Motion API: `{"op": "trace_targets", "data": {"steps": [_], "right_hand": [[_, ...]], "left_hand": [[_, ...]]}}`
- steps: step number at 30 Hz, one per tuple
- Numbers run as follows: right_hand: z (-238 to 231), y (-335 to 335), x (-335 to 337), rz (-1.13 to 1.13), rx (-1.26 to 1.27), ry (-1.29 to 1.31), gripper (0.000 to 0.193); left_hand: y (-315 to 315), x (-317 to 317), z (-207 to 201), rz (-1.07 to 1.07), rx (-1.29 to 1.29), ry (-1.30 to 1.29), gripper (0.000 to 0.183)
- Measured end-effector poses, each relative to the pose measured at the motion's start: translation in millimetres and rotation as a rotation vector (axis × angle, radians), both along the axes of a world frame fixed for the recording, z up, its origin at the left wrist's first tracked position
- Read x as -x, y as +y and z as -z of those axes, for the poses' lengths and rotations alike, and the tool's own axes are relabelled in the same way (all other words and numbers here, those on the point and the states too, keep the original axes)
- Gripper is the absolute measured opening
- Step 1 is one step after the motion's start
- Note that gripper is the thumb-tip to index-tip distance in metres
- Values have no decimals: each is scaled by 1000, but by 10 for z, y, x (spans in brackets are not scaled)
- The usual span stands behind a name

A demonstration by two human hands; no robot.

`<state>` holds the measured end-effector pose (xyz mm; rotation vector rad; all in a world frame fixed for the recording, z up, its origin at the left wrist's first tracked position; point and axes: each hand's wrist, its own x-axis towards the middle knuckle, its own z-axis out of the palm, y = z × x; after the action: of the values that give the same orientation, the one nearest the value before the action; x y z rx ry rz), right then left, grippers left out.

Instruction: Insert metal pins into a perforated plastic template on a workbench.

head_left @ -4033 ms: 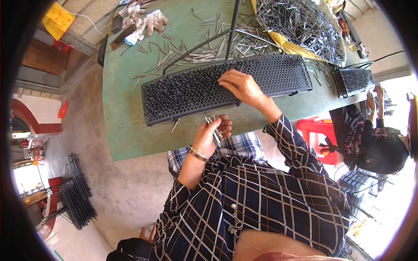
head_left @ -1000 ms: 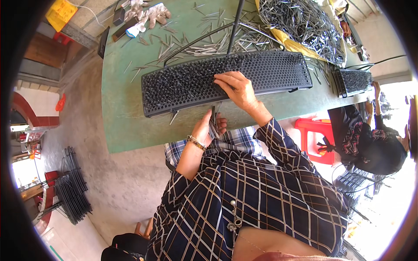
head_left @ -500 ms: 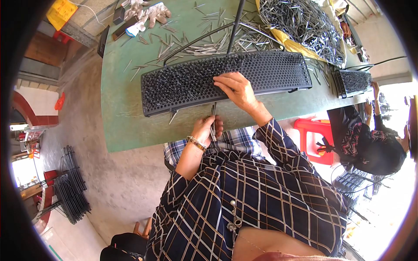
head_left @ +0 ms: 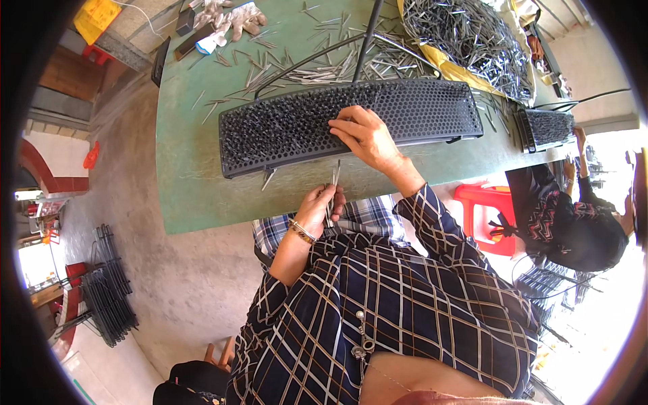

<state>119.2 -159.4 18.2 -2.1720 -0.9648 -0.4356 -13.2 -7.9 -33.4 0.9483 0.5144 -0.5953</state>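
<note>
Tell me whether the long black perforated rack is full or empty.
Part-filled: dark pieces crowd the left part of the rack, while its holes to the right of the right hand look bare.

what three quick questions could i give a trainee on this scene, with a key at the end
1. Which hand holds the bundle of thin strips?
2. True or false: every hole in the perforated black panel is filled.
3. Where do the fabric gloves lie?
A) on the red stool
B) on the green table
C) on the floor

Key:
1. The left hand.
2. False: bare holes show toward its right end.
3. B
</note>
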Motion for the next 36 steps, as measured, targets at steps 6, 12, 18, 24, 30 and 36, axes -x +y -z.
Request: {"op": "trace_targets", "data": {"steps": [6,12,18,24,30,36], "right_hand": [[2,17,18,15,3,-1,15],[-26,72,21,94,-24,35,13],[20,47,17,51,-40,79,16],[-101,-59,177,101,-221,601,24],[-102,-36,354,27,-234,993,28],[-124,-12,341,67,-380,1157,19]], "left_hand": [[26,43,-44,-27,-20,-50,25],[57,61,-114,-17,-36,-92,24],[59,41,-152,-5,-2,-141,24],[56,9,-249,-81,30,-245,23],[12,-57,-368,-38,-109,-345,25],[-29,-42,-366,-137,-31,-266,27]]}}
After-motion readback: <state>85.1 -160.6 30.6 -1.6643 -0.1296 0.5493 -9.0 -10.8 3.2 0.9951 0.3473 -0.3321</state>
